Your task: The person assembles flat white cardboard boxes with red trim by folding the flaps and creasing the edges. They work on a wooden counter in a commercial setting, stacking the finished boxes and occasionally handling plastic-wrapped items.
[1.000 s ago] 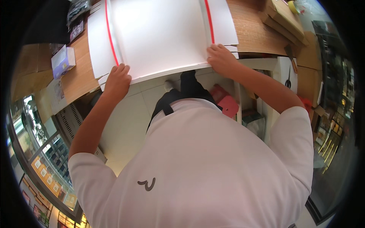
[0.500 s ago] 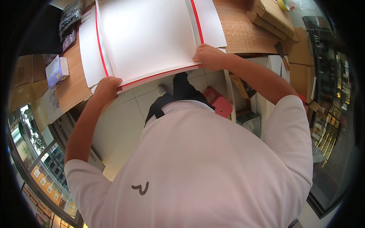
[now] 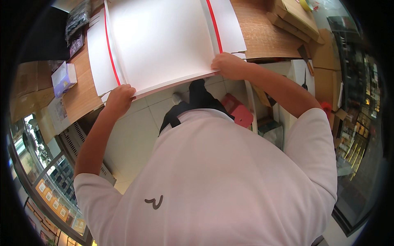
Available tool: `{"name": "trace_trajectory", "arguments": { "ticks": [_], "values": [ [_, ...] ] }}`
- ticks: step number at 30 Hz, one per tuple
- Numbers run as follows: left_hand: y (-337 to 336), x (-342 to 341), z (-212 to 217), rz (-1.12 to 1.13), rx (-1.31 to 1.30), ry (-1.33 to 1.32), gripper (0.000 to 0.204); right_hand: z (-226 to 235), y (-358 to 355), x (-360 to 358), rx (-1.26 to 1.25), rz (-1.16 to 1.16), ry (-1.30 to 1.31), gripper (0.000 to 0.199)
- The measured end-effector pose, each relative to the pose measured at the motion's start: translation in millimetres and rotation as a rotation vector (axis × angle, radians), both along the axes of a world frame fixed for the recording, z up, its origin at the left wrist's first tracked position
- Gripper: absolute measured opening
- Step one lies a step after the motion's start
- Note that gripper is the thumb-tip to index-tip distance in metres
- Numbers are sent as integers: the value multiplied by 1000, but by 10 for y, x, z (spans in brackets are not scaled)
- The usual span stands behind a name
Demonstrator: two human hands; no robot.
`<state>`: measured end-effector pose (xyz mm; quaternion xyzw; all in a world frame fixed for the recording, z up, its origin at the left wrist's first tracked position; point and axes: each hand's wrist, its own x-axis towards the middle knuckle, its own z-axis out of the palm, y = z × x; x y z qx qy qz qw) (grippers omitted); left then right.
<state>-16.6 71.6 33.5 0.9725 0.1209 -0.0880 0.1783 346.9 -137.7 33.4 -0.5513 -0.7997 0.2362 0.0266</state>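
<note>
- White sheet [image 3: 164,41], red-edged, lies on my wood table [image 3: 262,33].
- Left hand [image 3: 119,98] and right hand [image 3: 230,65] each clamp its near edge.
- Cardboard boxes [image 3: 295,16] crowd the right.

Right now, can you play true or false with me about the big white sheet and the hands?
1. Both hands hold the near edge of the white sheet. True: the left hand is at one corner and the right hand at the other.
2. The sheet has blue stripes. False: its stripes are red, one near each side.
3. The sheet lies on a wooden table. True.
4. The sheet is rolled into a tube. False: it lies flat and spread out.
5. The person's shirt is black. False: it is white, with a small dark mark.
</note>
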Motion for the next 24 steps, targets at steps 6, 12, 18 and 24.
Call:
{"name": "trace_trajectory", "arguments": {
  "ticks": [6, 12, 18, 24],
  "values": [
    [-7, 63, 142, 161, -128, 235, 11, 402, 108, -181, -487, -400, 27, 20],
    [26, 188, 173, 172, -160, 222, 14, 175, 153, -162, -382, -304, -42, 25],
    [49, 153, -180, 168, -101, 160, 13, 103, 108, -170, -289, -343, 12, 28],
    [16, 168, -34, 291, -202, 211, 14, 190, 79, -145, -394, -529, 262, 22]
  ]
}}
